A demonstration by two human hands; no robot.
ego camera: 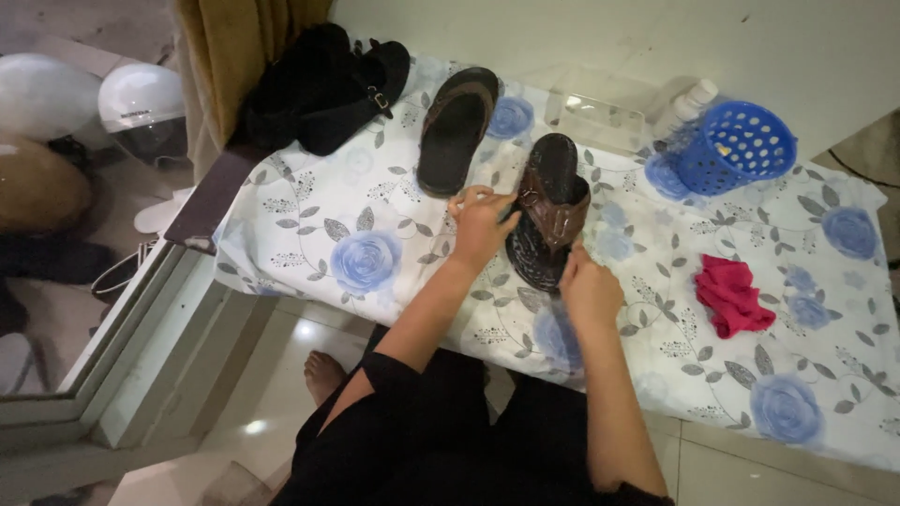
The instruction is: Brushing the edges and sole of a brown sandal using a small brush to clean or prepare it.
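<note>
A dark brown sandal (548, 211) with a buckled strap lies on the flowered cloth (366, 234), toe end toward me. My left hand (480, 225) grips its left edge beside the strap. At the near end of its sole, my right hand (589, 286) pinches the sandal. A second brown sandal (457, 126) lies apart, further back and to the left, touched by neither hand.
A crumpled red rag (731, 295) lies to the right. A blue perforated basket (736, 145) and a clear box (600, 112) stand at the back. Black shoes (323, 89) sit at the back left. My bare foot (323, 375) rests on the tiled floor.
</note>
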